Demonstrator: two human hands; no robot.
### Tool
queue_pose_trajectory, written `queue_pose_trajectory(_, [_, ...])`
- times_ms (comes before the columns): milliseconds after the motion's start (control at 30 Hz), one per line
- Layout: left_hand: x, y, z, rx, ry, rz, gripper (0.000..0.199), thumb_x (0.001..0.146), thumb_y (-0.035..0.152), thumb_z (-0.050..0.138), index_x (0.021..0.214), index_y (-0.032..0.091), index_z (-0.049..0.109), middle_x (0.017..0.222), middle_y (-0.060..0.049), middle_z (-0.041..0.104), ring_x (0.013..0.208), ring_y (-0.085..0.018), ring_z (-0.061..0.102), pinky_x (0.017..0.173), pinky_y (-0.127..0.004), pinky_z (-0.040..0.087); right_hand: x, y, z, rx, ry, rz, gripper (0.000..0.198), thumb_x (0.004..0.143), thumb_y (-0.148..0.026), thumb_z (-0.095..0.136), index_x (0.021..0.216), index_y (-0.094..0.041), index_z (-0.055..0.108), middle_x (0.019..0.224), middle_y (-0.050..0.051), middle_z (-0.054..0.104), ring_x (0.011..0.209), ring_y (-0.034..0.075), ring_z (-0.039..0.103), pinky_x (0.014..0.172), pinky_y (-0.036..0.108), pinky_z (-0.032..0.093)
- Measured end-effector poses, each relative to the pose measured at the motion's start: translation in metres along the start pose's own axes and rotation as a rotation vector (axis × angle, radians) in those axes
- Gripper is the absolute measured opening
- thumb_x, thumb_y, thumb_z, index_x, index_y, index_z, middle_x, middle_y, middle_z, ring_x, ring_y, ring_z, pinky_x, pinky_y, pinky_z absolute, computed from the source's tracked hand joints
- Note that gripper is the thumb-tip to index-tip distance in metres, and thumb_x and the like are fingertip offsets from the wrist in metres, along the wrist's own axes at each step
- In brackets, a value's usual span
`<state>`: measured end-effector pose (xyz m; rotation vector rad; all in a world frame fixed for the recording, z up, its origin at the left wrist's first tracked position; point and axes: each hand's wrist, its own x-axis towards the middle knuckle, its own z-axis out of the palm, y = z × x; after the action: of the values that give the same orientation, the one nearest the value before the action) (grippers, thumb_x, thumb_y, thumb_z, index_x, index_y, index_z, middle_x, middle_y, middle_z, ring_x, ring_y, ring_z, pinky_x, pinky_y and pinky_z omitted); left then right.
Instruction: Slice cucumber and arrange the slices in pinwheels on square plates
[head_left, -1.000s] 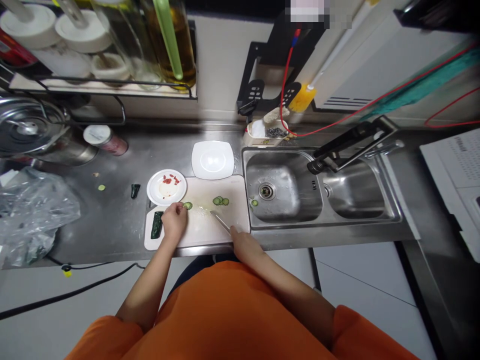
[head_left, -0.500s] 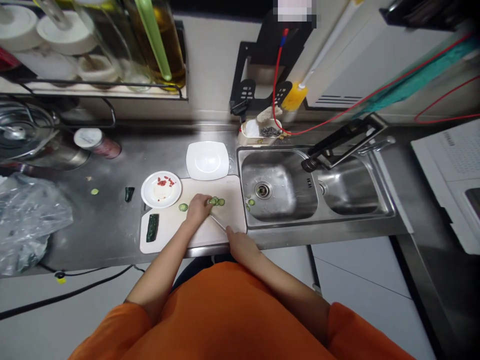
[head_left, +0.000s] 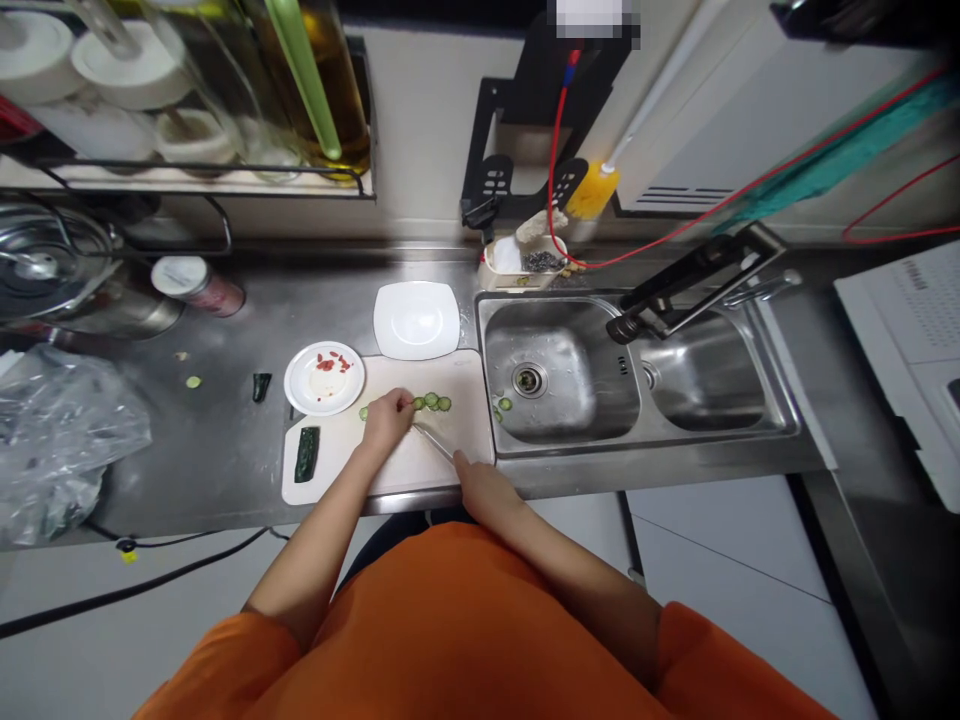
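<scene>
At a steel counter (head_left: 225, 450) beside a double sink (head_left: 646, 400), the right hand (head_left: 487, 488) grips a knife (head_left: 437, 440) while the left hand (head_left: 387, 422), fingers bunched, hold unclear, meets cucumber slices (head_left: 432, 400) on a cutting board (head_left: 420, 470).

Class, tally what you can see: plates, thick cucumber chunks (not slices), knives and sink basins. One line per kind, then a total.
Plates: 2 (round plate, square plate)
Cucumber chunks: 2 (longer chunk, shorter chunk)
Knives: 1 (knife in the right hand)
Sink basins: 2 (left basin, right basin)
Total: 7
</scene>
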<state>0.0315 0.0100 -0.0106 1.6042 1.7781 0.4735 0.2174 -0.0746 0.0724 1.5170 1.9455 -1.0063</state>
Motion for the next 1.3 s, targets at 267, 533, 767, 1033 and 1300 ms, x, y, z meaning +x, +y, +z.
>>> queue_pose_trajectory(267, [0.008,0.005,-0.001,0.013,0.082,-0.002,0.012,0.076,0.024,0.052,0.077,0.021,0.064,0.072,-0.002,0.065,0.069,-0.016,0.058,0.068,-0.028,0.042,0.001,0.002,-0.001,-0.022,-0.001,-0.006,0.045,0.086,-0.004,0.034,0.129,-0.013,0.040,0.093,0.016,0.066,0.095,0.026,0.064,0.072,0.031,0.047])
queue_pose_trajectory(533, [-0.010,-0.018,-0.022,-0.105,-0.067,-0.098,0.019,0.075,0.031,0.055,0.081,0.020,0.069,0.070,0.001,0.068,0.065,-0.014,0.059,0.064,-0.025,0.044,-0.001,0.002,-0.005,-0.006,-0.020,0.011,0.043,0.085,-0.004,0.035,0.127,-0.015,0.039,0.092,0.014,0.065,0.093,0.025,0.063,0.070,0.031,0.045])
queue_pose_trajectory(767, [-0.023,-0.024,-0.008,0.098,0.067,0.072,0.024,0.079,0.027,0.053,0.093,0.019,0.069,0.089,-0.009,0.069,0.087,-0.022,0.060,0.083,-0.033,0.046,0.002,-0.001,-0.004,-0.008,-0.015,0.021,0.044,0.086,-0.005,0.033,0.128,-0.016,0.038,0.094,0.014,0.065,0.097,0.026,0.062,0.072,0.031,0.046])
queue_pose_trajectory(1033, [-0.036,-0.030,0.003,0.092,0.133,0.046,0.023,0.078,0.024,0.054,0.095,0.018,0.068,0.084,-0.008,0.064,0.084,-0.022,0.058,0.081,-0.034,0.047,0.007,-0.011,-0.007,0.002,0.016,-0.018,0.048,0.086,-0.005,0.034,0.133,-0.011,0.034,0.097,0.017,0.065,0.098,0.027,0.063,0.075,0.033,0.046])
queue_pose_trajectory(1300, [-0.037,-0.030,0.004,0.085,0.163,0.074,0.023,0.079,0.024,0.055,0.096,0.017,0.068,0.084,-0.007,0.064,0.084,-0.021,0.058,0.081,-0.032,0.047,0.013,-0.022,-0.012,-0.027,0.038,-0.034,0.045,0.086,-0.005,0.034,0.131,-0.012,0.035,0.096,0.016,0.066,0.096,0.024,0.063,0.079,0.032,0.046])
